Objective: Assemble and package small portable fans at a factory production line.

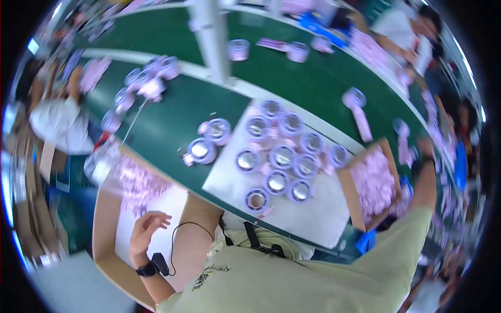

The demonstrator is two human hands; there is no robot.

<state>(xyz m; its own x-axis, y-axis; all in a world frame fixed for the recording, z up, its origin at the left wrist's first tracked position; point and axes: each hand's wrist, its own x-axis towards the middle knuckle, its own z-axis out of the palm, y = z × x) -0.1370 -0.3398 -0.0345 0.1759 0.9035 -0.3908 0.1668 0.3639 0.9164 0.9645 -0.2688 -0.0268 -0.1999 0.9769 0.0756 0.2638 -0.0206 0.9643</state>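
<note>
My left hand hangs over a large cardboard box, its fingers loosely curled but apart, holding nothing. Small pink pieces fill the far part of that box. My right arm stretches far to the right. The right hand is blurred by motion beside the belt, near a lilac device with a pink handle; its fingers cannot be made out. In front of me several round lilac units with shiny silver centres rest on a white sheet. Two similar round units lie left of the sheet.
A cardboard carton of pink parts stands at the sheet's right edge. Beyond a metal rail, a green belt carries scattered lilac and pink units. A white post rises from the rail. Co-workers sit at far left and upper right.
</note>
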